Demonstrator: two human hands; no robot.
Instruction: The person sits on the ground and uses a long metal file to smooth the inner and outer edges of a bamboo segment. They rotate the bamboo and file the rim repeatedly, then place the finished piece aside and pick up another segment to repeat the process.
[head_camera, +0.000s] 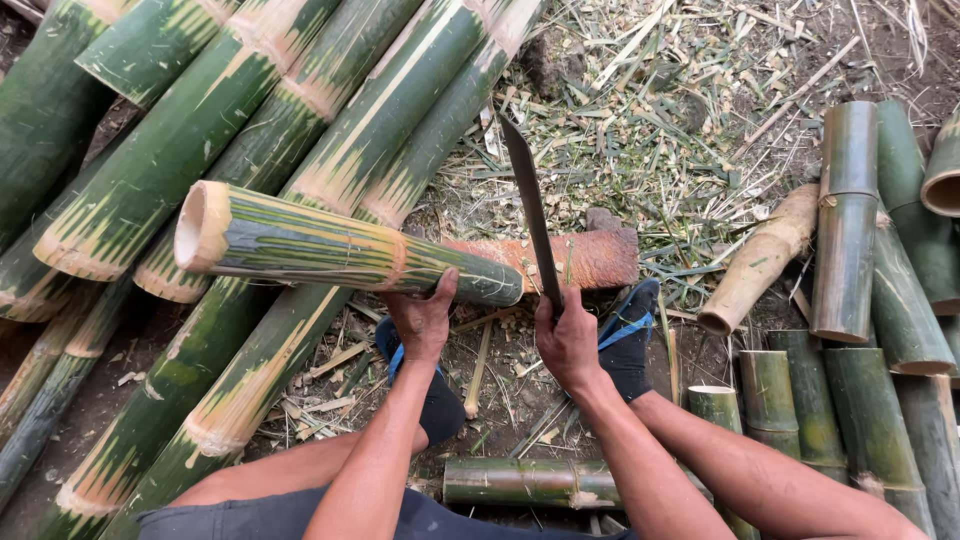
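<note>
Fingers of the left hand clasp a streaked green bamboo tube; right hand grips a dark flat blade.

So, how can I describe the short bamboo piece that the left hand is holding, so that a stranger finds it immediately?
Start from the big pile of long green bamboo poles at upper left. In front of it, a short green hollow bamboo section rests crosswise on a reddish-brown log, steadied by the left hand. Unlike its neighbours, it lies across them, raised, its pale open end facing left.
</note>
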